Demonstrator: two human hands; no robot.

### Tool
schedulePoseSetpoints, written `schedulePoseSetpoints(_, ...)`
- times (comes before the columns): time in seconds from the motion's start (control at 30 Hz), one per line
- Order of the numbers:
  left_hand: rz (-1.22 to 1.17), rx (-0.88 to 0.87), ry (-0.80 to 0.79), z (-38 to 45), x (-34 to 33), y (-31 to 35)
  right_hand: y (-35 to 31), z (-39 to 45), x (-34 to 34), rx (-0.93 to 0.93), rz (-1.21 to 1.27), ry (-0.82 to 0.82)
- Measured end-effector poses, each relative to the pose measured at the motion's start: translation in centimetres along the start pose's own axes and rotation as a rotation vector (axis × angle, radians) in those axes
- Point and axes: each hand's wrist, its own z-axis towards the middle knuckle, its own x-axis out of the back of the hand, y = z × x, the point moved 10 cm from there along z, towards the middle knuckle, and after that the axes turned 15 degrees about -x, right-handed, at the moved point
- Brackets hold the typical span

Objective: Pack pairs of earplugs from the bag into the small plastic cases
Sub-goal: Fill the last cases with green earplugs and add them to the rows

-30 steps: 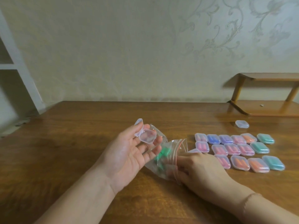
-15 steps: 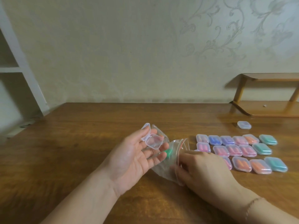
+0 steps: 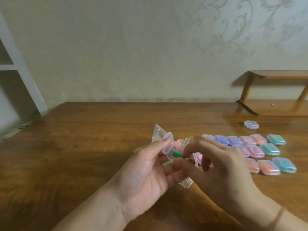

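Green foam, one earplug (image 3: pixel 178 154), is pinched in the right hand (image 3: pixel 220 170) at the mouth of the open clear case (image 3: pixel 169 148), which the left hand (image 3: pixel 146 170) grips above the bag (image 3: pixel 186 180) on the desk (image 3: pixel 83 147). Push it fully in, lengthwise; a second plug seems, blurrily, absent.

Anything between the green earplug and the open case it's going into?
Nothing visible. The right hand pinches the green earplug right at the mouth of the open clear case held in the left hand; its lid is swung back. The bag lies underneath, out of the path.
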Motion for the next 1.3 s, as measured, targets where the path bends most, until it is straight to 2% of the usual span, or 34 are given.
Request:
schedulePoseSetpoints(0.23,-0.004,0.013,0.024,-0.1,0.2,-0.1,0.0,-0.1,-1.1,0.055,0.008,-0.042)
schedulePoseSetpoints(0.33,-0.021,0.005,0.041,0.2,0.6,0.7,0.2,0.2,0.9,0.039,0.161,0.027)
schedulePoseSetpoints(0.4,-0.017,-0.037,0.065,0.5,1.2,2.2,1.0,0.6,2.2,-0.01,0.178,0.081)
schedulePoseSetpoints(0.47,-0.038,-0.104,0.12,0.9,2.1,4.1,2.2,1.2,2.1,-0.09,0.042,0.091)
schedulePoseSetpoints(0.57,-0.09,-0.132,0.215,1.3,3.4,5.2,3.6,1.3,0.4,-0.131,-0.29,0.108)
schedulePoseSetpoints(0.83,-0.078,-0.076,0.299,1.7,4.9,4.2,5.2,0.4,-6.5,0.077,-0.729,-0.116)
schedulePoseSetpoints(0.9,-0.078,-0.069,0.3,1.8,5.0,4.0,5.6,0.1,-7.0,0.112,-0.771,-0.138)
schedulePoseSetpoints(1.03,-0.072,-0.059,0.291,1.8,4.7,3.7,5.6,0.6,-6.6,0.041,-0.689,-0.147)
schedulePoseSetpoints(1.2,-0.056,-0.046,0.273,1.8,4.5,3.3,5.4,0.4,-6.9,0.054,-0.666,-0.156)
schedulePoseSetpoints(1.3,-0.043,-0.042,0.267,1.8,4.4,3.1,5.7,0.7,-6.3,-0.019,-0.623,-0.147)
